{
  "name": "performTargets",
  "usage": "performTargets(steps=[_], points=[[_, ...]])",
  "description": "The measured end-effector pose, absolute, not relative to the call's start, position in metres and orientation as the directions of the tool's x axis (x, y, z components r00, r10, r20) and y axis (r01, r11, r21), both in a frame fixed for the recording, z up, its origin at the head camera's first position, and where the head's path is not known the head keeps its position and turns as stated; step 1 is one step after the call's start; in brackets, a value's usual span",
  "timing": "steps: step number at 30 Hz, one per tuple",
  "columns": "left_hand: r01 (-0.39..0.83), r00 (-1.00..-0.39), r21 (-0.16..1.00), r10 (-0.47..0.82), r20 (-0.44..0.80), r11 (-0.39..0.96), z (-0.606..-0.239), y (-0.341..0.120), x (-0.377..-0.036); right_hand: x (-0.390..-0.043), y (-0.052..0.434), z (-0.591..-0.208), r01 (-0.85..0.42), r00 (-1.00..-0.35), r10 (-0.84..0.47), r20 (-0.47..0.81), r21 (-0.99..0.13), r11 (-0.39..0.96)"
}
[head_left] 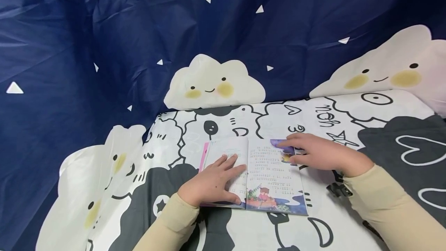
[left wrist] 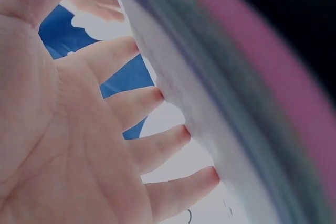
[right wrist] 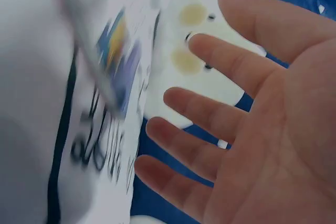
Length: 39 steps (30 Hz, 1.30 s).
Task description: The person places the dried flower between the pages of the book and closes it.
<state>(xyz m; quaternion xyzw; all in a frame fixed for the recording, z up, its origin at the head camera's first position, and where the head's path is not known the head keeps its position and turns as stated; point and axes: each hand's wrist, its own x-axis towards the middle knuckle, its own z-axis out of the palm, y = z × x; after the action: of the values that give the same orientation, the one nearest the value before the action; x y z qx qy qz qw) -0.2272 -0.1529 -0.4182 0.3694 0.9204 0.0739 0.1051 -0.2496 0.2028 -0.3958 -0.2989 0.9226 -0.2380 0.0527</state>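
An illustrated book lies spread on the patterned cloth, with printed text and coloured drawings on its right page. My left hand rests on the left page, fingers spread; in the left wrist view its fingertips touch the paper beside the thick page edges and pink cover. Over the upper right corner of the book is my right hand, its fingers extended. From the right wrist, that hand shows nothing in its grasp, and its fingertips stand apart from the page.
Black-and-white cartoon cloth spreads under the book. Cloud-shaped cushions with faces line the back and left side, another cloud at the right. A dark blue curtain with white triangles hangs behind.
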Motion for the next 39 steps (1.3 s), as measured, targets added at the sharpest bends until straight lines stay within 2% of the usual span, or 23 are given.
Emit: performTargets(steps=[7, 14, 19, 24, 30, 39], points=[[0.637, -0.711, 0.242, 0.679, -0.184, 0.732, -0.42, -0.155, -0.23, -0.247, 0.249, -0.396, -0.477, -0.851, -0.523, 0.035, -0.467, 0.745], [0.631, -0.717, 0.228, 0.669, -0.195, 0.742, -0.423, -0.155, -0.229, -0.245, 0.285, -0.405, -0.358, -0.89, -0.451, -0.071, -0.504, 0.786], [0.625, -0.719, 0.235, 0.666, -0.198, 0.745, -0.424, -0.155, -0.229, -0.244, 0.308, -0.415, -0.375, -0.892, -0.449, -0.049, -0.474, 0.797], [0.625, -0.717, 0.23, 0.665, -0.209, 0.746, -0.425, -0.153, -0.231, -0.249, 0.33, -0.421, -0.339, -0.923, -0.385, -0.02, -0.433, 0.835], [0.624, -0.717, 0.218, 0.66, -0.224, 0.751, -0.424, -0.15, -0.233, -0.265, 0.344, -0.426, -0.283, -0.938, -0.339, -0.065, -0.42, 0.862], [0.616, -0.722, 0.223, 0.655, -0.223, 0.755, -0.423, -0.153, -0.232, -0.282, 0.345, -0.434, -0.269, -0.929, -0.353, -0.114, -0.446, 0.853]])
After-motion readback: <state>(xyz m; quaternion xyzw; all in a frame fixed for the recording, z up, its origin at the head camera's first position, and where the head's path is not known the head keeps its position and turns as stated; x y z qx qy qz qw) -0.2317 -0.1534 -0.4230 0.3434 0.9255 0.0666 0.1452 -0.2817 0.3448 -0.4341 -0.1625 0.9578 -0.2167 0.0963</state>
